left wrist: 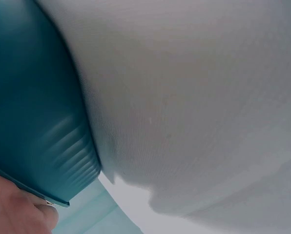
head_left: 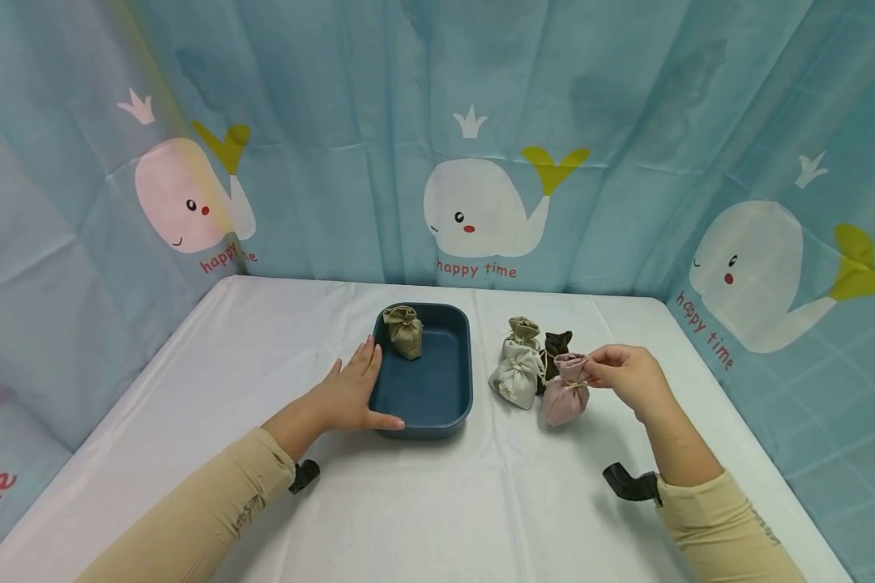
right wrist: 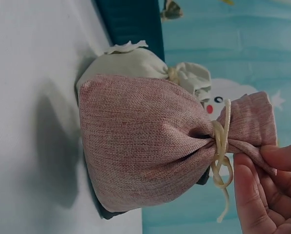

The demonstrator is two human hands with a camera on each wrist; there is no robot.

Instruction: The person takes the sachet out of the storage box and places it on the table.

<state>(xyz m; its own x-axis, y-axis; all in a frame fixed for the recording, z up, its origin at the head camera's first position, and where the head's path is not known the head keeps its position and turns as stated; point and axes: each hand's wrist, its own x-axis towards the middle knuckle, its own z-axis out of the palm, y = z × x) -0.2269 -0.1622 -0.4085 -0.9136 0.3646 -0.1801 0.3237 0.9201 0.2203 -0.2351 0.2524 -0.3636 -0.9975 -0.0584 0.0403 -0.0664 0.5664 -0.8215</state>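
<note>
A pink drawstring pouch (head_left: 565, 398) is pinched at its gathered neck by my right hand (head_left: 630, 376). The right wrist view shows the pink pouch (right wrist: 145, 141) close up, its cream cord tied in a bow, thumb and fingertips on the cloth. Beside it stand a white pouch (head_left: 516, 376), a dark brown pouch (head_left: 554, 346) and an olive pouch (head_left: 523, 330). My left hand (head_left: 346, 393) rests along the left side of a dark blue tray (head_left: 423, 425), fingers extended, thumb at the near rim. Another olive pouch (head_left: 406, 334) sits inside the tray's far left corner.
A white cloth (head_left: 437, 510) covers the table. Pale blue curtains with whale prints (head_left: 484, 206) hang behind and at both sides. Black wrist mounts (head_left: 630, 483) stick out from both sleeves.
</note>
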